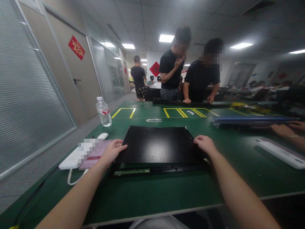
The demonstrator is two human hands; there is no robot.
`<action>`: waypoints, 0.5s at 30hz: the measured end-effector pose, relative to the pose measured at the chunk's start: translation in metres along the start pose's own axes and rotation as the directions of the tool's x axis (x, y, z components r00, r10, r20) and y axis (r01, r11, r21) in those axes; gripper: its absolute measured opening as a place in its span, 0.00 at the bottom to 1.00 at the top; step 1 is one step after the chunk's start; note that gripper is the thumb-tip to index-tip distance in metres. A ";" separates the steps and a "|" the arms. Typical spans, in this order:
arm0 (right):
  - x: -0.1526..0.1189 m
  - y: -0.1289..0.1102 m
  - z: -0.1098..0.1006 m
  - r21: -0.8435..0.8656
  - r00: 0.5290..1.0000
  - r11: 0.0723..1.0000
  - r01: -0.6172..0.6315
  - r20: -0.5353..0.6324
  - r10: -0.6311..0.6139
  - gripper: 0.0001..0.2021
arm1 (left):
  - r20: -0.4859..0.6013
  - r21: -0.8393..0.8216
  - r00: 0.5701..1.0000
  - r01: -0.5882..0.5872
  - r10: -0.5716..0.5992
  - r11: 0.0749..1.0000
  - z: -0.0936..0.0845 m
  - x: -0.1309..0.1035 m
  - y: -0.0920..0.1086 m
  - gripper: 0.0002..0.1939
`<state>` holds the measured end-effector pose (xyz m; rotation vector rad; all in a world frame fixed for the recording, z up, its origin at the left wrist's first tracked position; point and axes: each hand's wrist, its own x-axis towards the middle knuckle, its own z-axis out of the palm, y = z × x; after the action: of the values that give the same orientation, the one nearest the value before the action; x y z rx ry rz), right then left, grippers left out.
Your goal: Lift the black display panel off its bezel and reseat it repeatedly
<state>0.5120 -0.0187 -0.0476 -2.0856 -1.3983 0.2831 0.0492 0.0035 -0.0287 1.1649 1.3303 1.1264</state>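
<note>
Panel: I see a black panel (158, 144) lying flat on the green table (166, 194), its near edge over a strip with a green circuit board (132, 172).
Left hand: my left hand (113, 151) sits at the panel's left edge; fingers curled loosely, tips touching that edge, not closed round it.
Right hand: my right hand (205, 143) rests on the panel's right edge near its far corner; fingers bent, tips on the top face. I cannot tell whether the thumb is under the edge.
Left of panel: a phone (95, 155) just beside my left hand, on a white pack (71, 160) with a cable (73, 181); a bottle (103, 111) further back.
Right of panel: a white bar (281, 154), well apart; a co-worker's hands (287, 128) beyond it.
Behind panel: two persons in black shirts (188, 74) at the table's far edge.
</note>
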 end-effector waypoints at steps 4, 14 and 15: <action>0.001 0.000 0.000 0.011 1.000 1.000 -0.004 0.007 0.004 0.08 | 0.004 -0.005 1.000 -0.009 0.009 1.000 -0.001 0.001 -0.001 0.18; -0.002 -0.002 -0.001 0.011 1.000 1.000 -0.008 0.008 0.008 0.08 | -0.022 0.003 1.000 0.012 -0.012 1.000 0.002 -0.002 0.003 0.16; -0.002 -0.003 -0.001 0.012 1.000 1.000 -0.006 0.006 0.005 0.08 | -0.027 0.004 1.000 0.010 -0.010 1.000 0.003 -0.002 0.003 0.16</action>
<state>0.5096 -0.0205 -0.0455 -2.0809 -1.3914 0.2999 0.0522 0.0019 -0.0253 1.1489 1.3586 1.1358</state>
